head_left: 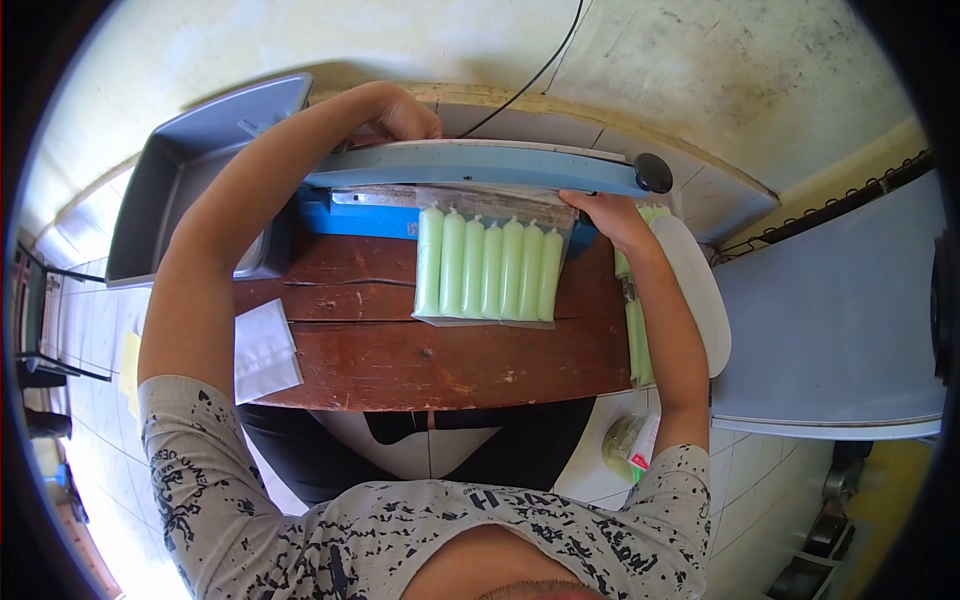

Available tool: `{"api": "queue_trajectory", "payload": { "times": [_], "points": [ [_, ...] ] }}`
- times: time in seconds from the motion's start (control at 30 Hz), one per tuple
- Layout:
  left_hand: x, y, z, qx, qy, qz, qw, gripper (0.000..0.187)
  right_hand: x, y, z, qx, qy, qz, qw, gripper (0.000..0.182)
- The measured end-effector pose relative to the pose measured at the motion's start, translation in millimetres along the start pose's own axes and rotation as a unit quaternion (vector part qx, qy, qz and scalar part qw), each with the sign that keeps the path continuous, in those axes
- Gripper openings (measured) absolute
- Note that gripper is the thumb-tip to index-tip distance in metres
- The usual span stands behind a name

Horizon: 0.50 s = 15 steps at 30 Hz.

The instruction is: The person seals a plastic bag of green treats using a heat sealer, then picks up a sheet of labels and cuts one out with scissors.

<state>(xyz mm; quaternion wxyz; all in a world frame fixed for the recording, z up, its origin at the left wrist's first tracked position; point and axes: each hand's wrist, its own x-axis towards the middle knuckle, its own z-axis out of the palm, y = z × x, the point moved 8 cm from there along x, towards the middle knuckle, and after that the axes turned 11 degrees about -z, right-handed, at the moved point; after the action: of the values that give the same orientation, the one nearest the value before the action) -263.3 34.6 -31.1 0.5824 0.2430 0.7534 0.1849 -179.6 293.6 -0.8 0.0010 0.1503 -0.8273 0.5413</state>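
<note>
The left hand (405,112) rests on the far end of the long sealer bar (480,165), its fingers curled over the top and pressed down on it. The right hand (610,215) pinches the top right corner of the clear bag (490,265), and that is its grip. The bag holds six green ice sticks (488,270) side by side. It lies flat on the brown wooden tabletop (440,350), with its open top tucked under the bar. If the bag slips sideways, I think the seal could come out crooked, or the hot bar could catch the tips of the sticks and make them leak. The right fingers are close to the bar too, so they could get pinched. More green sticks (636,330) lie by the right arm, partly hidden behind it. A gray tray (175,160) sits to the left, and a white bag pile (262,350) lies near the left elbow. The bag's top edge is hidden under the bar.
</note>
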Motion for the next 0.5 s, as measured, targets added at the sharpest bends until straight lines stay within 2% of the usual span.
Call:
{"api": "queue_trajectory", "payload": {
  "times": [0.17,0.5],
  "points": [
    [3.2,1.0,0.4,-0.017,-0.028,0.023,0.999,0.022,1.4,8.8,-1.1,0.006,0.002,0.002,1.0,0.036],
    [-6.8,12.3,3.1,0.052,0.016,0.014,0.998,0.026,2.0,1.0,-0.2,0.015,0.014,-0.017,1.0,0.037]
  ]
}}
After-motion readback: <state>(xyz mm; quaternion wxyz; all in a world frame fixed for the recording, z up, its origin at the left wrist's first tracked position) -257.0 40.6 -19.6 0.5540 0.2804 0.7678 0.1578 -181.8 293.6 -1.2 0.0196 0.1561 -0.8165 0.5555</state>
